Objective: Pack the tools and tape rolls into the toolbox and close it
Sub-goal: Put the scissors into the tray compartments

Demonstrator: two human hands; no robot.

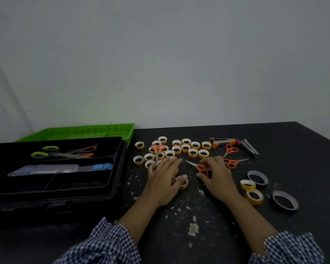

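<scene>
An open black toolbox (114, 189) stands at the left with its green lid (78, 131) folded back; its tray holds green-handled scissors (44, 151) and a blue utility knife (101, 166). Several small yellow tape rolls (185, 147) lie in a cluster on the black table (286, 141). My left hand (163, 180) lies over some of these rolls, its thumb on one roll (184, 183). My right hand (217, 176) grips a pair of orange scissors (201, 167). Three more orange scissors (231, 162) lie nearby.
A stapler (224, 141) and a folded metal tool (250, 147) lie at the back right. Two larger yellow rolls (253, 196) and two grey tape rolls (285, 200) sit at the right. Pale crumbs and a smear (193, 228) dot the tabletop near me.
</scene>
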